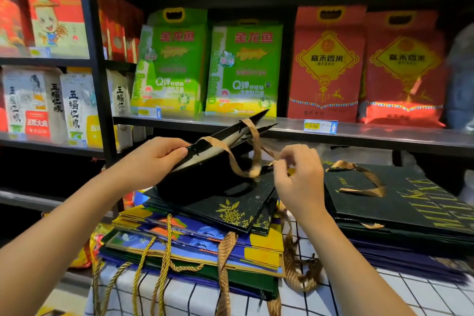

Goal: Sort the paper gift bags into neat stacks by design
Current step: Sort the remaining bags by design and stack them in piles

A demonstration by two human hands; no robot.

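Observation:
My left hand [160,155] grips the top edge of a black paper gift bag [205,182], held tilted above the left stack. Beside it, my right hand [298,174] pinches the bag's gold ribbon handle [252,156]. Under the bag lies a black bag with gold flowers [238,209], on top of a pile of blue, yellow and orange patterned bags [195,241] with gold cord handles. To the right sits a separate stack of dark green bags with gold lettering [400,202].
The stacks rest on a table with a white checked cloth [359,297]. Behind it a dark metal shelf [359,133] carries green and red rice bags [246,69]. More rice packs fill the shelves at left [48,105].

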